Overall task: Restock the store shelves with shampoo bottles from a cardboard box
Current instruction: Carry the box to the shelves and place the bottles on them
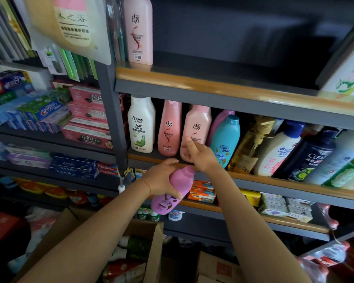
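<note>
My left hand (161,178) grips a purple shampoo bottle (175,190), held tilted just below the edge of the middle shelf (274,180). My right hand (198,154) is raised in front of a pale pink shampoo bottle (197,127) on that shelf, its fingers touching the bottle's lower front. Beside it stand a darker pink bottle (170,127) and a white bottle (141,123). An open cardboard box (149,237) sits below my left arm with goods inside.
Right of the pink bottles stand a teal bottle (226,139), an amber pump bottle (251,144), then white and dark blue ones. The upper shelf (213,82) holds one pink bottle (140,29) at its left. Toothpaste boxes (49,111) fill the left rack.
</note>
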Action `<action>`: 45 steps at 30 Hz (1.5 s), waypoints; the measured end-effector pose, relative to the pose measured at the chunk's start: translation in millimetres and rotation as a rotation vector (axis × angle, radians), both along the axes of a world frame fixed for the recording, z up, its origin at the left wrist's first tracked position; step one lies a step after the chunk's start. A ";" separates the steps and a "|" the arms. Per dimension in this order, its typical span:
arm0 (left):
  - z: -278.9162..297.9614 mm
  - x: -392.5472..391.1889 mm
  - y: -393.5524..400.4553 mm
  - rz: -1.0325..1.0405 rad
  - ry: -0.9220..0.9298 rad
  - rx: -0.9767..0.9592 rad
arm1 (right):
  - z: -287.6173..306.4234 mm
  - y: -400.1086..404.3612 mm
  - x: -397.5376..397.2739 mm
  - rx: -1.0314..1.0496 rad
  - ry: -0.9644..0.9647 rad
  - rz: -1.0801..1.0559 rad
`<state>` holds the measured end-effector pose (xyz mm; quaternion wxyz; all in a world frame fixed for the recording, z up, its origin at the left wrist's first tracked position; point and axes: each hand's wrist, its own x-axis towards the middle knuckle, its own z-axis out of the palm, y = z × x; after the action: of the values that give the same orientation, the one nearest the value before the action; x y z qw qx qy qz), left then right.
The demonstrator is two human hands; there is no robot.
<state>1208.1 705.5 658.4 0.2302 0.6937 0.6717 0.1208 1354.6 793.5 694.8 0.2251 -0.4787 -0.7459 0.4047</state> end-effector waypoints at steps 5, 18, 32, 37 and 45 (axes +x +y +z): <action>-2.5 0.1 -0.1 -0.006 0.002 0.012 | -18.2 7.5 1.6 0.386 -0.121 -0.112; 23.3 21.6 0.8 0.231 -0.671 0.224 | -31.6 -53.3 49.1 -0.122 0.070 0.118; 12.4 82.8 23.4 0.265 -0.804 0.137 | -66.1 -61.8 59.8 0.140 0.275 -0.381; 13.5 77.6 25.7 0.269 -0.712 0.194 | -65.6 -61.6 73.1 0.147 0.232 -0.440; -12.9 71.9 48.6 0.001 0.434 0.465 | -60.6 -45.7 85.7 0.172 0.199 -0.532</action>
<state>1279.9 754.1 645.6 -0.0834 0.7371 0.6597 0.1205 1440.4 747.8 634.3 0.4352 -0.5945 -0.5999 0.3118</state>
